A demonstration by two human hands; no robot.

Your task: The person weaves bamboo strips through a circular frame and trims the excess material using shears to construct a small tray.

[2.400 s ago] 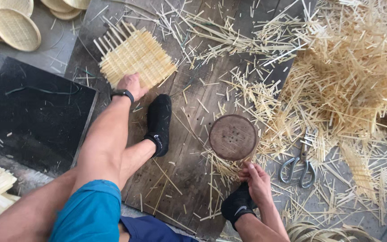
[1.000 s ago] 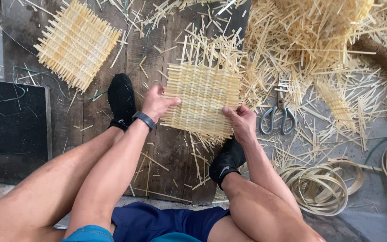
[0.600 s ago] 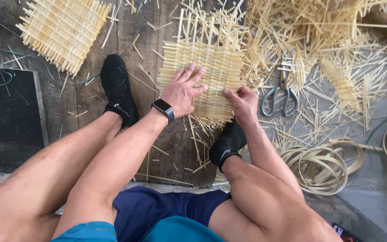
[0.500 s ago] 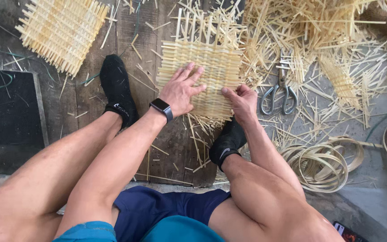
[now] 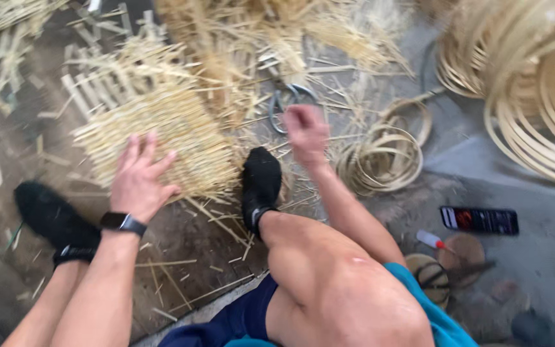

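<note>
A square woven bamboo mat (image 5: 162, 132) lies on the dark wooden floor between my feet. My left hand (image 5: 139, 175), with a black watch on the wrist, rests flat on the mat's near edge, fingers spread. Off the mat's right side, my right hand (image 5: 306, 128) is blurred and curled into a loose fist just below a pair of scissors (image 5: 287, 99); whether it holds a strip I cannot tell. My right foot in a black sock (image 5: 261, 183) presses on the mat's right corner.
Loose bamboo strips (image 5: 258, 38) are heaped at the back. Coils of bamboo hoops (image 5: 380, 157) lie to the right, with larger hoops (image 5: 534, 96) at far right. A phone (image 5: 480, 220) and small round pieces (image 5: 460, 254) sit on the grey floor. My left foot (image 5: 49, 218) is at left.
The view has swung to the right, so hoops and a phone show. My right hand has left the mat's edge and moved right toward the scissors. My left hand stays on the mat.
</note>
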